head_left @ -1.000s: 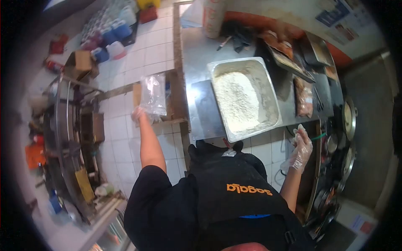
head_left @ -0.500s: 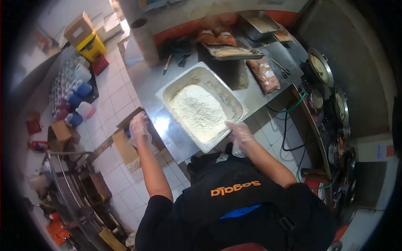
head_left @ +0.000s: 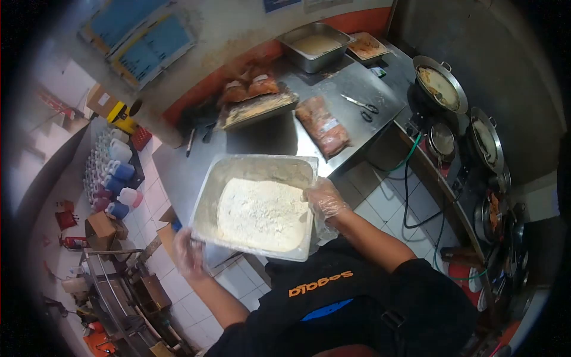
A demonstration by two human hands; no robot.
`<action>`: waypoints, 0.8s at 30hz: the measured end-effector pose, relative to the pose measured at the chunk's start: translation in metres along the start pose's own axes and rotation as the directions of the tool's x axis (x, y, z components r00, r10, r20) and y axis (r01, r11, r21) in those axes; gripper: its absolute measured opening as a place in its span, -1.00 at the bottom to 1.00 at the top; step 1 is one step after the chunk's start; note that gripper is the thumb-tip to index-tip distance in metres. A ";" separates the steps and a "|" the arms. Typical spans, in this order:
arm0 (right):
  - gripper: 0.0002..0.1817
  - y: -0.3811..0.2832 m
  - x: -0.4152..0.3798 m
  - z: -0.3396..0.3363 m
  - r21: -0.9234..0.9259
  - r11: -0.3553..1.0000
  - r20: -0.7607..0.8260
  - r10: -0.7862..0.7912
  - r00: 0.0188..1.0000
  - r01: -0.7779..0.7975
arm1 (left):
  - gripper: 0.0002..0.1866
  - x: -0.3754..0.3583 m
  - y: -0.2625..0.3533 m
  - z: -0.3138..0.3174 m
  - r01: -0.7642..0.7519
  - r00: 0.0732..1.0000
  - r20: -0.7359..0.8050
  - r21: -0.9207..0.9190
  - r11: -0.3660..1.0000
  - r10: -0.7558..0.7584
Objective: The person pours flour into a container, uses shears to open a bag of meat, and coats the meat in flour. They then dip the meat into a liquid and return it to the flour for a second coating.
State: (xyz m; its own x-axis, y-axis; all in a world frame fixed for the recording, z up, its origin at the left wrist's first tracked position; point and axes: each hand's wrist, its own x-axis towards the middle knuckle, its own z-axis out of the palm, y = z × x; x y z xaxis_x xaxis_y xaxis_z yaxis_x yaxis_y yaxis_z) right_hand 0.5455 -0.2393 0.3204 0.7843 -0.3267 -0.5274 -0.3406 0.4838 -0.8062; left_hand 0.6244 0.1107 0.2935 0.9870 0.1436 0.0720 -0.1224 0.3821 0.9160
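A deep metal pan (head_left: 262, 159) holds a bed of white flour (head_left: 259, 211) and stands at the near edge of the steel table. My right hand (head_left: 325, 199), in a clear plastic glove, grips its right rim. At the pan's near left corner is my left hand (head_left: 191, 257), also gloved. It is smeared by motion, so its hold on the rim cannot be made out. Behind the pan, a packed bag of reddish food (head_left: 323, 128) lies on the table. A flour-dusted tray (head_left: 260, 112) stands to its left, with more reddish bags (head_left: 262, 85) behind.
Scissors (head_left: 361, 107) lie on the steel table (head_left: 172, 169). A deep pan of pale liquid (head_left: 315, 50) and a small tray (head_left: 367, 46) are at the back. Woks (head_left: 441, 83) stand along the right. Jugs (head_left: 121, 172), boxes and a cart (head_left: 101, 279) are at the left.
The pan has turned so its long side faces me, and sits nearer. My left hand has come in to its near left corner. My right hand stays on the rim. The view has shifted.
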 end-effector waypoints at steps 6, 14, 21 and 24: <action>-0.61 -0.111 -0.010 -0.149 -0.205 0.967 0.019 -0.149 0.989 0.150 | -0.79 -0.085 0.003 0.119 0.537 0.843 0.013 -0.025 0.843 -0.537; -0.60 -0.230 0.030 -0.351 -0.444 0.813 -0.182 -0.492 0.851 0.376 | -0.74 -0.090 -0.119 0.324 0.714 0.645 0.407 -0.019 0.700 -0.647; -0.71 -0.344 0.120 -0.424 -0.656 0.709 -0.224 -0.510 0.830 0.259 | -0.66 -0.035 -0.297 0.484 0.837 0.420 0.607 0.027 0.546 -0.674; -0.69 -0.380 0.176 -0.433 -0.716 0.642 -0.132 -0.511 0.849 0.274 | -0.70 -0.039 -0.316 0.532 0.821 0.477 0.501 0.039 0.570 -0.722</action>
State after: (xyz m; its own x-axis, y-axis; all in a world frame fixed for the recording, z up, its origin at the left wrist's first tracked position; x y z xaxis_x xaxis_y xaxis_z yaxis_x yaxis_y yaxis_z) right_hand 0.5881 -0.8324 0.4173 0.7717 -0.6320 -0.0716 -0.3747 -0.3608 -0.8541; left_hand 0.6799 -0.5015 0.2111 0.6116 -0.6645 -0.4294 0.7446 0.3000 0.5963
